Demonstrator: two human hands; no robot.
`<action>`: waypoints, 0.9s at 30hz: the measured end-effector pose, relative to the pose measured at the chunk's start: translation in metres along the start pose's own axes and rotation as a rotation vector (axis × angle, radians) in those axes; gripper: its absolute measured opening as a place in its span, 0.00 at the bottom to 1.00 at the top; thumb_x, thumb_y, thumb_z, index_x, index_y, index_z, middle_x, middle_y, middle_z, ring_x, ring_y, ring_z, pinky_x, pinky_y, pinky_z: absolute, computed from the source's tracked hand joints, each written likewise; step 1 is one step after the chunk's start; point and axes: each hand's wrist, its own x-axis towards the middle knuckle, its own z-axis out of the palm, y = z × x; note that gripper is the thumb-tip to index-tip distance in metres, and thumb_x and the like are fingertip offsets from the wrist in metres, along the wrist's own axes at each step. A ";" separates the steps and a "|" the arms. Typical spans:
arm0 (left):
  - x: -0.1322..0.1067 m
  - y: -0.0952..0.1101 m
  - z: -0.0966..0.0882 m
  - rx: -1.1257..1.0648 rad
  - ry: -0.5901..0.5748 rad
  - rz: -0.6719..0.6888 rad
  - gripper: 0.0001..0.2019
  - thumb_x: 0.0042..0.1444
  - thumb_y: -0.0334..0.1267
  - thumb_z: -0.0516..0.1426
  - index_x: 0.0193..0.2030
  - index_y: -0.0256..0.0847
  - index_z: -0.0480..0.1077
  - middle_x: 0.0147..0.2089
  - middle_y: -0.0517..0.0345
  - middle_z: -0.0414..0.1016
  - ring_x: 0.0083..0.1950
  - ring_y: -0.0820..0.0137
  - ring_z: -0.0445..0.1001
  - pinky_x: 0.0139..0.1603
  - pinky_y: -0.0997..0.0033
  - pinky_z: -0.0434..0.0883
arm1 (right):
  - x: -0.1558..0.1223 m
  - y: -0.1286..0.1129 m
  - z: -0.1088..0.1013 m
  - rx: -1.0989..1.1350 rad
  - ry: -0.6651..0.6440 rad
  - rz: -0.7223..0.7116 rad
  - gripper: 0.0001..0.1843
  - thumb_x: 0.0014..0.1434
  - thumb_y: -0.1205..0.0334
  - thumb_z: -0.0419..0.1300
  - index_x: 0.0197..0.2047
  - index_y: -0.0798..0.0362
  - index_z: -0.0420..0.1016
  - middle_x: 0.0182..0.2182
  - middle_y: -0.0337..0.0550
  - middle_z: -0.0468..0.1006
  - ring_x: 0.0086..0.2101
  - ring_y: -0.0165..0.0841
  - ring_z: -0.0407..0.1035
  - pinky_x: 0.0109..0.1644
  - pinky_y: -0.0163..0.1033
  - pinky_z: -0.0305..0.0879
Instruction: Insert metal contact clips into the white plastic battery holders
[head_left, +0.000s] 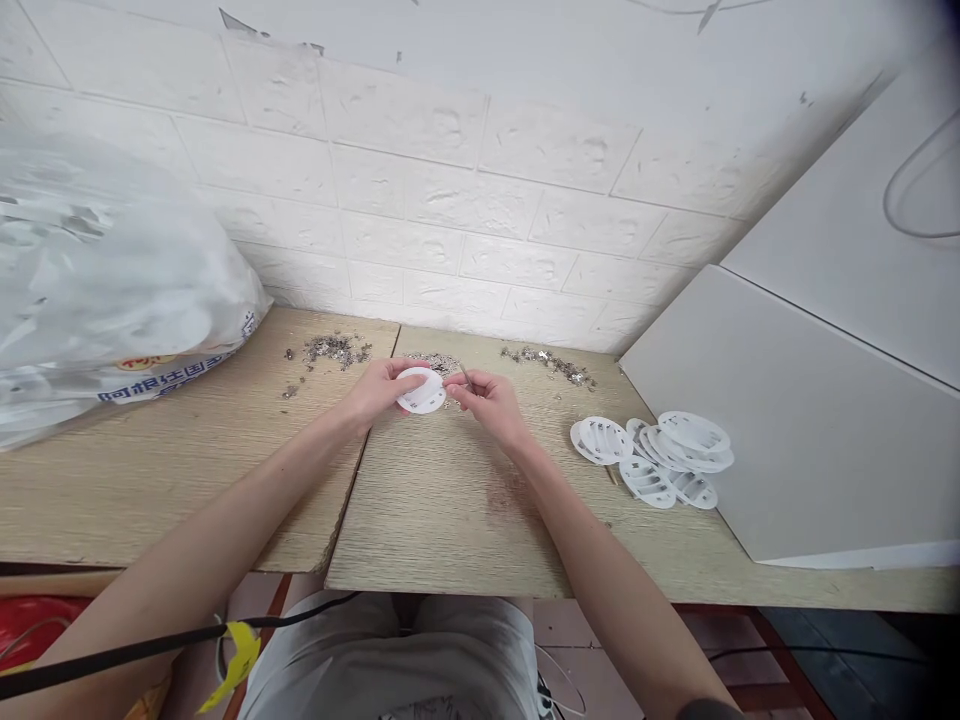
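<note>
Near the wall-side edge of the pale wooden table (442,520), the left hand (379,392) grips a round white plastic disc (422,390) while the right hand (487,398) pinches a small thin metal piece (465,375) beside it, bare board toward the near edge, a pile of white slotted discs (660,455) well apart rightward.

Small workshop: wooden bench (450,520), metal scraps (551,365), stacked plastic discs (660,455)
</note>
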 end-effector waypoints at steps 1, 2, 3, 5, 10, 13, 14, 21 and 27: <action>0.001 -0.001 0.000 -0.042 -0.028 0.005 0.24 0.43 0.44 0.65 0.47 0.36 0.74 0.39 0.50 0.77 0.34 0.69 0.72 0.29 0.72 0.66 | 0.001 0.001 0.000 -0.005 0.017 0.011 0.13 0.52 0.53 0.61 0.36 0.54 0.79 0.27 0.39 0.74 0.26 0.27 0.62 0.31 0.33 0.59; 0.002 -0.002 -0.001 -0.082 -0.063 0.011 0.23 0.42 0.43 0.66 0.46 0.35 0.75 0.40 0.49 0.78 0.36 0.68 0.72 0.32 0.70 0.67 | 0.001 0.001 -0.001 -0.011 0.035 0.025 0.14 0.52 0.53 0.61 0.36 0.54 0.79 0.26 0.38 0.74 0.26 0.27 0.62 0.30 0.33 0.59; 0.003 -0.002 -0.001 -0.119 -0.096 0.019 0.23 0.41 0.42 0.66 0.45 0.34 0.76 0.41 0.48 0.78 0.38 0.67 0.73 0.35 0.69 0.68 | 0.002 0.002 -0.001 -0.020 0.052 0.038 0.14 0.51 0.53 0.61 0.36 0.55 0.79 0.25 0.38 0.73 0.26 0.27 0.62 0.30 0.33 0.59; 0.003 -0.002 -0.001 -0.175 -0.150 0.027 0.21 0.40 0.40 0.67 0.42 0.34 0.77 0.43 0.47 0.78 0.41 0.65 0.73 0.40 0.67 0.69 | 0.003 0.003 -0.002 -0.036 0.083 0.058 0.15 0.51 0.53 0.61 0.35 0.55 0.79 0.25 0.38 0.73 0.25 0.27 0.61 0.29 0.33 0.58; 0.000 0.004 -0.001 -0.221 -0.241 0.039 0.19 0.43 0.39 0.66 0.43 0.37 0.77 0.47 0.47 0.77 0.46 0.63 0.73 0.44 0.65 0.70 | 0.003 0.005 -0.002 -0.008 0.103 0.080 0.15 0.50 0.53 0.61 0.35 0.55 0.79 0.24 0.39 0.74 0.25 0.27 0.62 0.30 0.34 0.59; -0.003 0.007 0.000 -0.195 -0.285 0.073 0.21 0.45 0.40 0.65 0.47 0.36 0.76 0.50 0.45 0.76 0.48 0.61 0.73 0.45 0.64 0.70 | 0.003 0.004 -0.003 0.005 0.113 0.101 0.13 0.49 0.54 0.62 0.33 0.55 0.79 0.25 0.39 0.75 0.25 0.27 0.62 0.30 0.34 0.60; -0.003 0.007 0.000 -0.189 -0.302 0.085 0.21 0.45 0.41 0.65 0.48 0.36 0.76 0.50 0.45 0.76 0.48 0.61 0.73 0.45 0.64 0.70 | 0.003 0.004 -0.004 0.010 0.118 0.107 0.13 0.48 0.55 0.63 0.33 0.55 0.79 0.25 0.39 0.75 0.25 0.27 0.62 0.30 0.34 0.60; -0.003 0.002 0.003 -0.137 -0.332 0.120 0.24 0.45 0.45 0.66 0.50 0.38 0.75 0.48 0.47 0.77 0.50 0.60 0.73 0.53 0.57 0.69 | 0.002 0.001 -0.004 0.085 0.124 0.092 0.15 0.48 0.54 0.63 0.35 0.56 0.80 0.23 0.38 0.74 0.23 0.26 0.61 0.26 0.33 0.57; -0.008 0.006 0.005 -0.059 -0.378 0.097 0.27 0.42 0.45 0.67 0.51 0.43 0.75 0.49 0.49 0.77 0.53 0.57 0.72 0.55 0.55 0.67 | 0.001 0.001 -0.001 0.000 0.149 0.078 0.13 0.49 0.56 0.63 0.35 0.56 0.81 0.26 0.42 0.78 0.24 0.28 0.65 0.28 0.34 0.60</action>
